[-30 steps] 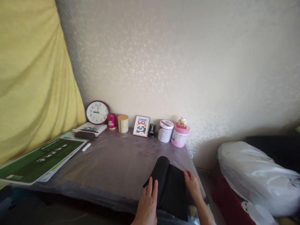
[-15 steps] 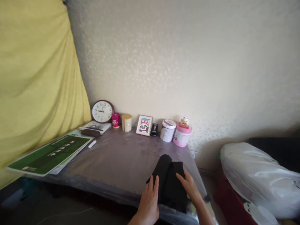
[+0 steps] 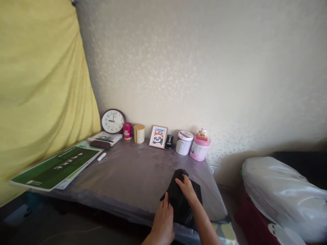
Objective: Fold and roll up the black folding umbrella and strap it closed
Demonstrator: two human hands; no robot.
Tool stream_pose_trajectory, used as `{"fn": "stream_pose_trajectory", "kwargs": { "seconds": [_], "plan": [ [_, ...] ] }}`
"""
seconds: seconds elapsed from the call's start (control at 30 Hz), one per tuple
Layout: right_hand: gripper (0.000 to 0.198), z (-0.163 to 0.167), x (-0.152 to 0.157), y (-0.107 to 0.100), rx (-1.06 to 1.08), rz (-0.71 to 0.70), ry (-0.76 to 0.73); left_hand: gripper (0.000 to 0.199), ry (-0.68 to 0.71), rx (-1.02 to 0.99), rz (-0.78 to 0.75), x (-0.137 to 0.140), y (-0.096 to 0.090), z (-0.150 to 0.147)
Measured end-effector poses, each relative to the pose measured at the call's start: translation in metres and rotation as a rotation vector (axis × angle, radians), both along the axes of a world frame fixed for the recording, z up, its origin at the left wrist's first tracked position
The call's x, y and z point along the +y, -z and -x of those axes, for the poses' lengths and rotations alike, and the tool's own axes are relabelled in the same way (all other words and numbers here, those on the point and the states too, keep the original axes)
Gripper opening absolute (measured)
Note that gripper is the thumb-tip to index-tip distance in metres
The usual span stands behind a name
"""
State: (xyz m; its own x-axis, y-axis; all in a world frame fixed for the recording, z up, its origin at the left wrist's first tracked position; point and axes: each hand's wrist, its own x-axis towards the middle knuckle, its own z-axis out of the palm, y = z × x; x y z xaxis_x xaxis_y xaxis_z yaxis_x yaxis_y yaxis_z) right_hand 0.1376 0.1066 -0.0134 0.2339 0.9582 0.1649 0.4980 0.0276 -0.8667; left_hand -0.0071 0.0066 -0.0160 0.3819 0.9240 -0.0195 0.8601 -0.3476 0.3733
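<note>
A folded black cloth (image 3: 178,200), soft and slightly shiny, lies on the near right part of the plastic-covered table (image 3: 122,177). My left hand (image 3: 163,217) is at its left edge, fingers close together against the cloth; the lower fingers are partly hidden. Across its upper part reaches my right hand (image 3: 187,189), thumb and fingers closed on the far folded end. The right forearm passes over the cloth's right side and covers some of it.
Along the wall stand a clock (image 3: 113,121), a pink can (image 3: 127,131), a yellow-lidded tin (image 3: 139,133), a panda picture (image 3: 158,136), a black stapler-like object (image 3: 169,142) and two tubs. Green printed sheets (image 3: 56,166) lie left. A white plastic bag (image 3: 283,190) bulges at right.
My right hand has moved left and away from me, from the cloth's right side to its far folded end. The left hand stays at the left edge, its fingers closer together.
</note>
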Motion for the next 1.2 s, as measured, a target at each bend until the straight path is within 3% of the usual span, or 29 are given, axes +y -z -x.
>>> {"fn": "stream_pose_trajectory", "kwargs": {
  "seconds": [0.17, 0.3, 0.43, 0.57, 0.73, 0.93, 1.07, 1.2],
  "plan": [
    [0.049, 0.008, 0.006, 0.004, -0.115, 0.097, 0.072, 0.073, 0.01, -0.029, -0.016, -0.001, 0.002, 0.01],
    [0.047, 0.016, 0.0, -0.007, 0.093, 0.237, -0.09, 0.077, 0.026, -0.001, 0.056, -0.008, -0.004, 0.024],
    [0.035, 0.021, -0.007, -0.015, 0.149, 0.237, -0.209, 0.063, -0.062, -0.045, -0.112, -0.012, -0.007, 0.024],
    [0.026, 0.021, -0.008, -0.017, -0.001, 0.195, -0.25, 0.061, 0.094, -0.149, -0.198, -0.007, -0.005, 0.013],
    [0.024, 0.021, -0.019, -0.017, -0.132, 0.052, -0.264, 0.086, 0.143, -0.159, -0.184, 0.009, 0.021, 0.005],
    [0.026, 0.007, -0.031, 0.003, -0.438, -0.384, -0.222, 0.097, 0.151, -0.072, -0.199, 0.018, 0.051, 0.0],
    [0.031, -0.008, -0.006, 0.02, -0.519, -0.467, -0.18, 0.086, 0.124, -0.024, -0.122, 0.02, 0.051, -0.002],
    [0.039, -0.027, 0.035, 0.034, -0.511, -0.446, -0.091, 0.086, 0.101, -0.009, -0.017, 0.019, 0.035, -0.002]
  ]
}}
